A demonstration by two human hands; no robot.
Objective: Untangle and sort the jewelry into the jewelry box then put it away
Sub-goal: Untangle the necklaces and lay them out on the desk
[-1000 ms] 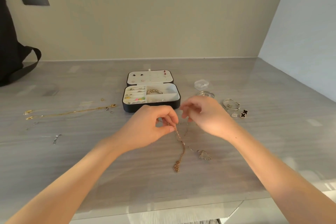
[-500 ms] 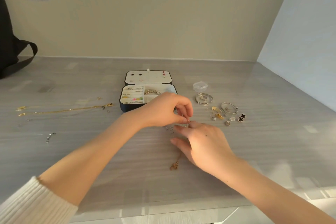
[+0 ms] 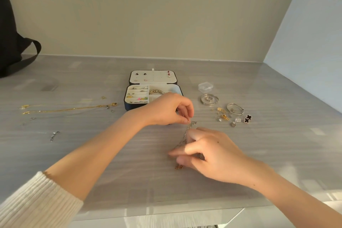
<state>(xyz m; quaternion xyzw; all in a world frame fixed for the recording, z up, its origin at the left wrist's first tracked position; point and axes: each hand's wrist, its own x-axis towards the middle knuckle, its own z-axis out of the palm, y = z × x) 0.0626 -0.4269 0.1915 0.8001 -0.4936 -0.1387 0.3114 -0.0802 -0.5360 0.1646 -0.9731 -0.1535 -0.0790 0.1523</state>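
the grey counter (image 3: pixel 88 153) spans the frame. the right hand (image 3: pixel 212 155), right of centre, curls its fingers, and the left hand (image 3: pixel 169 111) above it pinches thumb to forefinger, in front of the open jewelry box (image 3: pixel 130 107) at centre; both grip 1 thin chain (image 3: pixel 185 134) running between them.

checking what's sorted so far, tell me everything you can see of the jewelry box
The jewelry box sits open on the grey table. Dark rounded shell, cream lining. Its lid lies tipped back, its panel holding a few stud earrings. The base has small left compartments with rings and coloured bits, and a larger one with a gold beaded bracelet. The left hand, pinching a chain, hides its front right corner; whether it touches is unclear.
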